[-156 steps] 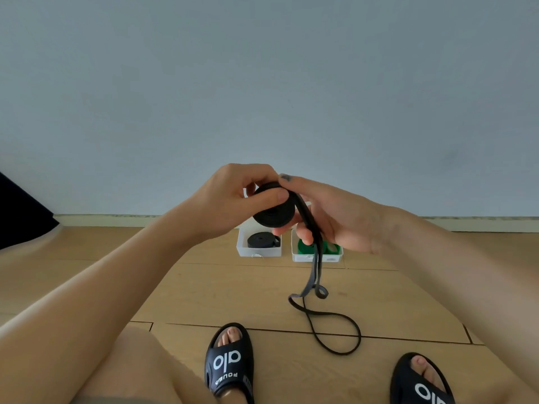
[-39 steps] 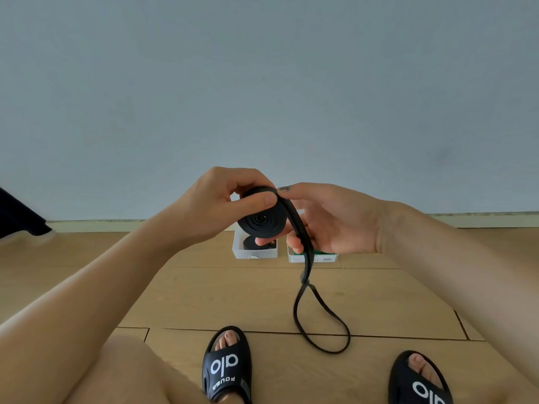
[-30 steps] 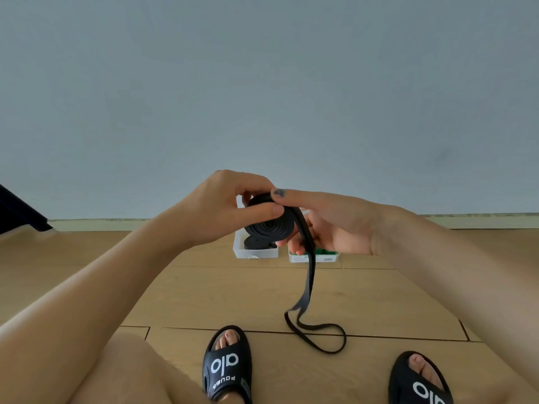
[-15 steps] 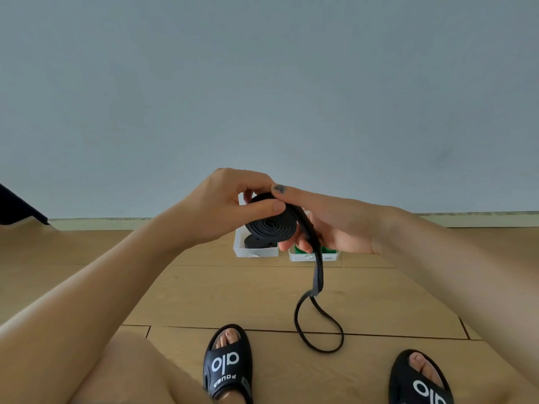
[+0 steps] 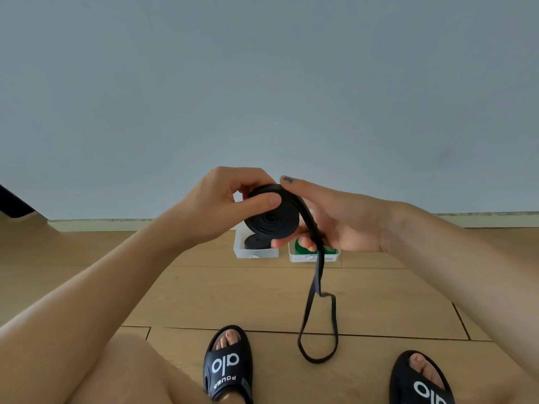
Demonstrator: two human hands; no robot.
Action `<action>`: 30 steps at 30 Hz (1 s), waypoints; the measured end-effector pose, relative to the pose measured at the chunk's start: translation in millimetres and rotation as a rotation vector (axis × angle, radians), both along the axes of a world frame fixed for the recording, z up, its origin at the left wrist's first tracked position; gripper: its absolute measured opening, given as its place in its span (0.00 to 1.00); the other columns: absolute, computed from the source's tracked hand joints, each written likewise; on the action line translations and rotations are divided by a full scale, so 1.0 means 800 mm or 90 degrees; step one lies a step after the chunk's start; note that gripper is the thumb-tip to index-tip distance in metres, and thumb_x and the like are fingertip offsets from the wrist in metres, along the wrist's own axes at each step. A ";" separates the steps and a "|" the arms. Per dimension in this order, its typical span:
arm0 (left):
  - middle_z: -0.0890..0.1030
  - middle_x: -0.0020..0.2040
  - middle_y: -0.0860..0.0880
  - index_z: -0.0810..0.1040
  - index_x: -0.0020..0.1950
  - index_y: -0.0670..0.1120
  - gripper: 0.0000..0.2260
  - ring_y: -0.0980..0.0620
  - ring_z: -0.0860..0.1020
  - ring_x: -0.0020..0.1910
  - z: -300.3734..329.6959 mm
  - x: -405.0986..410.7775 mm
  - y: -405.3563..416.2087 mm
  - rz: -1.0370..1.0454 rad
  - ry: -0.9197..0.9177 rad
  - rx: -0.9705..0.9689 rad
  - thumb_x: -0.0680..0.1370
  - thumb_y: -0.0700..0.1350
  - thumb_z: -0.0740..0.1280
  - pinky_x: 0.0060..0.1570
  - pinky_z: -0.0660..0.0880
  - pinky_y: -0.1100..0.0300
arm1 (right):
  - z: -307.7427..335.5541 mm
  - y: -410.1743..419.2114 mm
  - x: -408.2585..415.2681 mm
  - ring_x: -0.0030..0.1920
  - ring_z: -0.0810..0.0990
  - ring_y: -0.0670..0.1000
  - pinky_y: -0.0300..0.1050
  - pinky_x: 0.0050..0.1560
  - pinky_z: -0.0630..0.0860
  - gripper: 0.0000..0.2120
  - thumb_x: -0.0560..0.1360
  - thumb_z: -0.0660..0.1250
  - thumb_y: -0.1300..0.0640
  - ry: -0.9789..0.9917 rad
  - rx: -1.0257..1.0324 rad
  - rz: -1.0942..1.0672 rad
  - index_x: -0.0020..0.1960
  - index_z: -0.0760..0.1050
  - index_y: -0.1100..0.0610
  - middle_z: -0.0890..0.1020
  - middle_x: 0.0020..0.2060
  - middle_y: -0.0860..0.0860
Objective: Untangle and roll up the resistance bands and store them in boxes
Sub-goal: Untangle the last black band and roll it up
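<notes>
The black resistance band (image 5: 272, 218) is partly wound into a flat coil held up in front of the person, above and in front of the two boxes on the floor. The left hand (image 5: 221, 208) pinches the coil, thumb across its near face and fingers curled behind it. The right hand (image 5: 335, 220) cups the coil's far edge and feeds the strand, its forefinger laid along the top and the lower fingers curled under the band. From the coil a loose tail (image 5: 319, 325) hangs down as a long loop whose bottom reaches the wooden floor (image 5: 233, 293), so a fair stretch has yet to be wound, judging by what hangs free. The tail shows a small kink partway down but no knot, so the untangling looks done for this band. Beyond the hands, the left white box (image 5: 255, 252) already holds a rolled black band (image 5: 256, 242), and the right white box (image 5: 313, 256) holds something green (image 5: 302, 247), probably a rolled green band, though fingers hide most of it. What seems left is finishing this roll and putting it in a box; no other loose band is in view. Two black slides (image 5: 227, 365) sit near the bottom edge.
</notes>
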State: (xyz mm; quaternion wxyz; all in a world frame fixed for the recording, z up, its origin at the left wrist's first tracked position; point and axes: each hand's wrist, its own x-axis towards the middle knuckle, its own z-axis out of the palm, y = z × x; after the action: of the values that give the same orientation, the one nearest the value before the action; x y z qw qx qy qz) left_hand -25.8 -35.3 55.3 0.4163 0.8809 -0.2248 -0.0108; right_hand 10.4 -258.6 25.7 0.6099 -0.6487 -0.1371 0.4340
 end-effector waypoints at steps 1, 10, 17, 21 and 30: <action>0.85 0.43 0.49 0.84 0.50 0.46 0.04 0.47 0.80 0.46 0.000 0.000 0.000 0.000 -0.007 -0.010 0.81 0.41 0.69 0.51 0.77 0.56 | -0.001 -0.002 0.001 0.56 0.75 0.62 0.47 0.41 0.67 0.32 0.78 0.66 0.32 0.028 0.037 0.004 0.73 0.74 0.52 0.83 0.63 0.63; 0.80 0.39 0.51 0.82 0.45 0.49 0.05 0.51 0.76 0.41 -0.003 0.002 -0.003 -0.009 0.014 0.087 0.80 0.46 0.71 0.39 0.70 0.67 | 0.001 0.004 -0.007 0.43 0.75 0.54 0.46 0.41 0.67 0.28 0.76 0.67 0.33 -0.050 -0.055 -0.036 0.62 0.82 0.55 0.87 0.47 0.59; 0.83 0.41 0.53 0.83 0.47 0.51 0.05 0.53 0.78 0.43 -0.001 0.000 0.001 0.001 0.024 0.041 0.82 0.43 0.70 0.47 0.74 0.60 | 0.008 -0.002 -0.004 0.49 0.85 0.57 0.46 0.40 0.65 0.23 0.80 0.67 0.42 0.024 0.032 -0.027 0.67 0.77 0.57 0.85 0.55 0.59; 0.83 0.40 0.52 0.83 0.47 0.49 0.03 0.54 0.79 0.42 -0.003 0.001 -0.003 -0.002 0.034 0.087 0.80 0.46 0.72 0.44 0.75 0.62 | 0.006 0.007 -0.010 0.36 0.81 0.46 0.45 0.42 0.66 0.26 0.76 0.67 0.37 -0.050 -0.025 -0.048 0.63 0.80 0.56 0.86 0.42 0.54; 0.83 0.41 0.54 0.84 0.48 0.50 0.05 0.56 0.80 0.43 -0.003 0.000 -0.001 0.004 0.064 0.044 0.81 0.43 0.69 0.44 0.73 0.68 | 0.010 -0.006 -0.002 0.47 0.78 0.57 0.46 0.44 0.68 0.19 0.79 0.69 0.44 0.044 0.021 -0.014 0.65 0.80 0.52 0.82 0.62 0.66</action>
State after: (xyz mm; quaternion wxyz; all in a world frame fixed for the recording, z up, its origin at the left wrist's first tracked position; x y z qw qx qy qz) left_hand -26.0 -35.9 53.1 0.3965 0.8939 -0.2001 -0.0614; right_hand 8.9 -263.6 33.7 0.6298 -0.6245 -0.1164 0.4470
